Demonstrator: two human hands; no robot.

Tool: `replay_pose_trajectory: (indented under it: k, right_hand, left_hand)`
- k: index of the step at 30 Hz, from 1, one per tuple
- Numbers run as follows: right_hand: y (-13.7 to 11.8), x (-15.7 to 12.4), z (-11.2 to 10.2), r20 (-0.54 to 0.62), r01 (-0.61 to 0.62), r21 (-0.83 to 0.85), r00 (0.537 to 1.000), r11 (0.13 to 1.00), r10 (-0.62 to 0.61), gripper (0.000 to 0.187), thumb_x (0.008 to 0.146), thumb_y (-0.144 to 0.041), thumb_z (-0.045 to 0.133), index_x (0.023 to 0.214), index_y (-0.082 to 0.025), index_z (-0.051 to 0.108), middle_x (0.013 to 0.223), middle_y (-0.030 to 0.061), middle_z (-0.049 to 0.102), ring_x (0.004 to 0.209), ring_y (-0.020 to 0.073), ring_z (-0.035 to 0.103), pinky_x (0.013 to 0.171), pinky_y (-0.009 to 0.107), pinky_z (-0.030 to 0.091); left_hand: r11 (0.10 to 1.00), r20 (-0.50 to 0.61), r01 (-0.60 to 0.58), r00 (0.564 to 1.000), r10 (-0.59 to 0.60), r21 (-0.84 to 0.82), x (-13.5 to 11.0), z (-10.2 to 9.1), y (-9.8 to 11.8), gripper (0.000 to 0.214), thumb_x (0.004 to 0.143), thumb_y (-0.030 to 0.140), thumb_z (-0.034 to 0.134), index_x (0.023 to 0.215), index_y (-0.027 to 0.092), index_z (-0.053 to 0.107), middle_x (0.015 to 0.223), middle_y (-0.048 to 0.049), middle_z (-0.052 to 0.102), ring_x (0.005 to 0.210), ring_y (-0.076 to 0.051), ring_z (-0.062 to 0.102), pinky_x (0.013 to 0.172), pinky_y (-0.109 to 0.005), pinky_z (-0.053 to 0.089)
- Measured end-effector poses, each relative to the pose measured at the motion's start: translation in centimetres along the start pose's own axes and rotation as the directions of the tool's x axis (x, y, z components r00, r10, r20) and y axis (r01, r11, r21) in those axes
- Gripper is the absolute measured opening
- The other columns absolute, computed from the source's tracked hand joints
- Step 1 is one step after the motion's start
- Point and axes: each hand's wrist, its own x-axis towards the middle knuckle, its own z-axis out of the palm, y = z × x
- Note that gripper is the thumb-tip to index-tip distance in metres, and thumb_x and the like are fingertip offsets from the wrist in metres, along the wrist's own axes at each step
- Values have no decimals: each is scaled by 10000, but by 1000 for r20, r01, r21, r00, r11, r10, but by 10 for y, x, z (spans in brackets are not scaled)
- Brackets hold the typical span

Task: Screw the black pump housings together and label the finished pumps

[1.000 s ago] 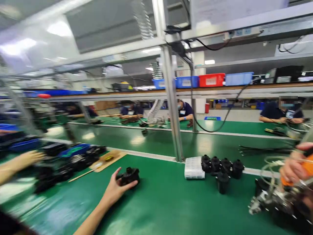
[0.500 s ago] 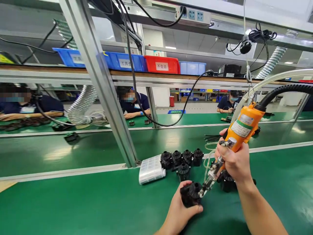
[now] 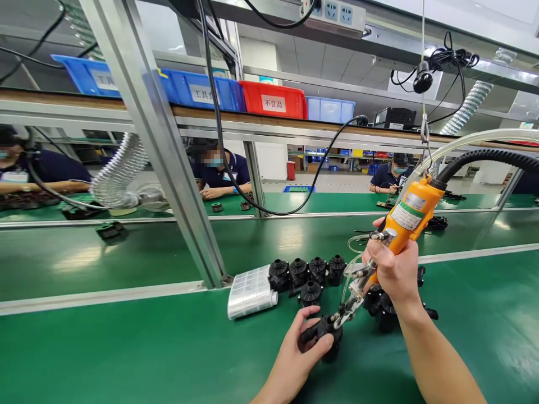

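Left hand clasps black pump housing on green bench mat; right hand fisted round orange screwdriver, tip on housing. Risk: tilted bit may slip if housing twists.

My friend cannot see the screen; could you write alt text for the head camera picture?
A right hand grips an orange power screwdriver, its tip at a small black plastic part that the left hand holds on a green bench mat. Similar black parts and a clear plastic packet lie just behind.
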Motion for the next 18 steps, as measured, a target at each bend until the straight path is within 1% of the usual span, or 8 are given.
replay_pose_trajectory:
  k: [3, 8, 14, 18]
  right_hand:
    - [2, 2, -1, -13, 30, -6, 999, 1000, -30, 456, 684, -370, 836, 1028, -221, 575, 681, -65, 502, 514, 104, 467, 509, 266, 437]
    - [3, 2, 2, -6, -8, 11, 1000, 1000, 8, 458, 673, -364, 843, 1016, -212, 580, 656, -67, 506, 491, 104, 464, 488, 261, 423]
    - [-1, -3, 5, 49, -16, 31, 999, 999, 15, 473, 674, -337, 880, 1023, -218, 583, 671, -70, 503, 499, 93, 448, 500, 261, 419]
    - [0, -5, 2, 94, 4, 13, 996, 1000, -6, 540, 690, -362, 904, 1108, -228, 588, 715, -56, 520, 528, 98, 446, 520, 274, 434]
  left_hand:
    - [1000, 10, -7, 1000, 7, -14, 2, -2, -3, 675, 740, 617, 884, 1231, 281, 566, 1140, -92, 767, 1060, -307, 742, 971, -387, 569]
    - [1000, 7, -9, 1000, 9, -4, 4, -4, -5, 640, 759, 596, 879, 1206, 272, 556, 1095, -78, 763, 1023, -291, 739, 947, -376, 568]
    - [1000, 25, -5, 1000, 6, -22, 1, 0, 2, 607, 773, 573, 878, 1169, 266, 534, 1061, -57, 747, 991, -263, 721, 934, -349, 556]
    - [997, 29, 19, 999, -17, -74, -2, 2, 9, 602, 755, 535, 907, 1140, 265, 530, 1054, -36, 722, 963, -231, 706, 922, -323, 546]
